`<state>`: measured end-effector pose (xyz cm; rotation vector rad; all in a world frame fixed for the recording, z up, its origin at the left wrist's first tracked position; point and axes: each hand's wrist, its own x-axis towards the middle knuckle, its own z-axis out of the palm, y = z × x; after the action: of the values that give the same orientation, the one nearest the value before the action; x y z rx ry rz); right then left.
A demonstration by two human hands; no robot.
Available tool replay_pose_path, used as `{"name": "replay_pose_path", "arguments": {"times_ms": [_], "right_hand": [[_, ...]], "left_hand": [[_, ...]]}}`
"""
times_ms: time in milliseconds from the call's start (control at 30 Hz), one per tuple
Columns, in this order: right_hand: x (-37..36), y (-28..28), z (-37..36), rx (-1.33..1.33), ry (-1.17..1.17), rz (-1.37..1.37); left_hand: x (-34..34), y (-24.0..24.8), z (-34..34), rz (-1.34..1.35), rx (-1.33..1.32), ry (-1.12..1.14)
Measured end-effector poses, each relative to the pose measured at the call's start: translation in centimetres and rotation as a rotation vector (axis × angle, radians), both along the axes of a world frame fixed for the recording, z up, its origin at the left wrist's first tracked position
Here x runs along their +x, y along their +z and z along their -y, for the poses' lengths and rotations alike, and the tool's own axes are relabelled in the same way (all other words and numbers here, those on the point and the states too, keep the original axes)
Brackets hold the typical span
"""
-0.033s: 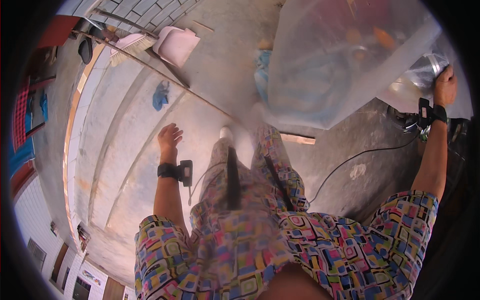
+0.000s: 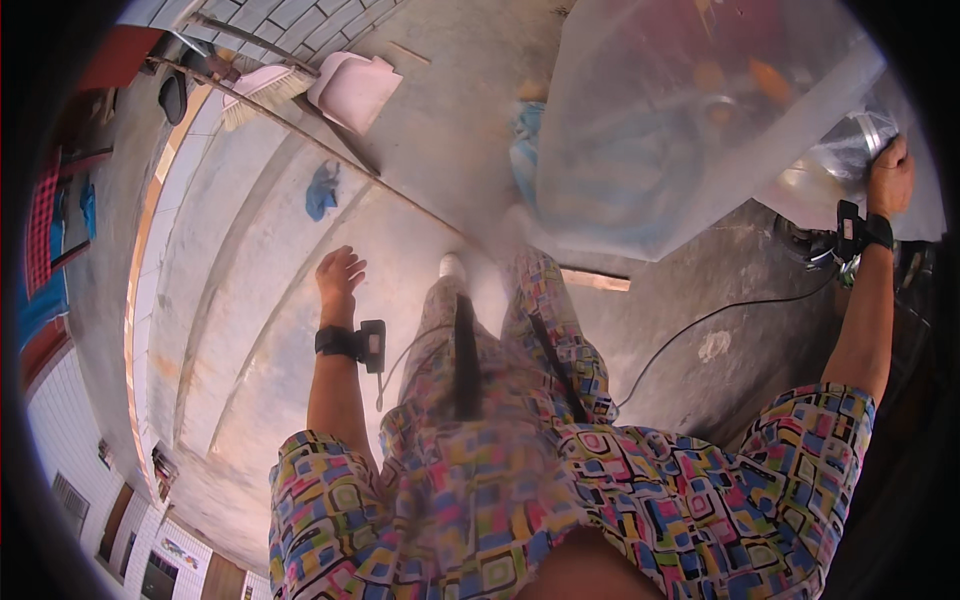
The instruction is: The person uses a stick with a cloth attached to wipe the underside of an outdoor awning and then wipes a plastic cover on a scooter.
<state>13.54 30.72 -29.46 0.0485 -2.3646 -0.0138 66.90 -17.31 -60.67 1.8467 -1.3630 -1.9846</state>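
My left hand (image 2: pixel 340 273) hangs low over the floor, away from any object. Its fingers are loosely bent and slightly apart, with nothing in them. At the far right, my right hand (image 2: pixel 891 176) is closed, knuckles up, beside a shiny metal vessel (image 2: pixel 850 140). What its fingers grip is hidden. A cloudy plastic sheet (image 2: pixel 620 200) spreads over the surface there, its front edge running up toward that hand. Reddish, orange and pale blue shapes show blurred through the sheet.
A pink dustpan (image 2: pixel 355 92) and a broom (image 2: pixel 262 92) lie at the back left, near a long thin stick (image 2: pixel 400 195). A crumpled blue bag (image 2: pixel 321 192) is on the step-like floor. A wood strip (image 2: pixel 597 279) and black cable (image 2: pixel 690 322) lie to the right.
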Motion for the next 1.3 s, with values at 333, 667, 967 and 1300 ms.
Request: {"name": "replay_pose_path", "arguments": {"times_ms": [333,667,967,1300], "right_hand": [[-0.3,-0.5,-0.2,0.006,0.026,-0.040],[1.1,0.9,1.3,0.004,-0.005,-0.078],[3.1,0.2,2.7,-0.037,0.013,-0.157],[2.5,0.7,3.0,-0.071,0.065,-0.224]], "left_hand": [[1.5,-0.1,-0.1,-0.019,-0.016,0.045],[-4.3,0.0,-1.3,-0.091,-0.018,-0.053],[-25.5,12.5,-6.4,-0.528,-0.237,-0.479],[-44.2,30.9,-21.9,-1.019,-1.138,-0.690]]}}
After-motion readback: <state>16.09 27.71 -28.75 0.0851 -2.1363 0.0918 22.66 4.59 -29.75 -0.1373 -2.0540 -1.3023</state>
